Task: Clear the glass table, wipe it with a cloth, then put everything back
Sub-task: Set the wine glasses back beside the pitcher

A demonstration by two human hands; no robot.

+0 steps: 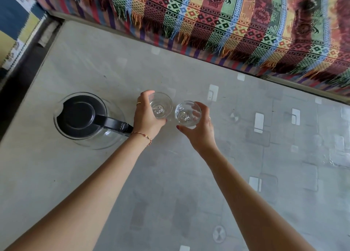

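Two clear drinking glasses stand side by side near the middle of the glass table [189,175]. My left hand [145,118] wraps around the left glass [161,105], fingers on its far side and thumb near. My right hand [200,131] grips the right glass [186,114] from its right side. Whether the glasses rest on the table or hang just above it, I cannot tell. A glass jug with a black lid and handle [83,116] stands on the table left of my left wrist, its handle pointing toward that wrist. No cloth is in view.
A sofa under a bright striped, fringed blanket [227,23] runs along the table's far edge. A blue and yellow patterned rug [17,23] lies on the floor at the far left. Grey floor tiles show through the glass.
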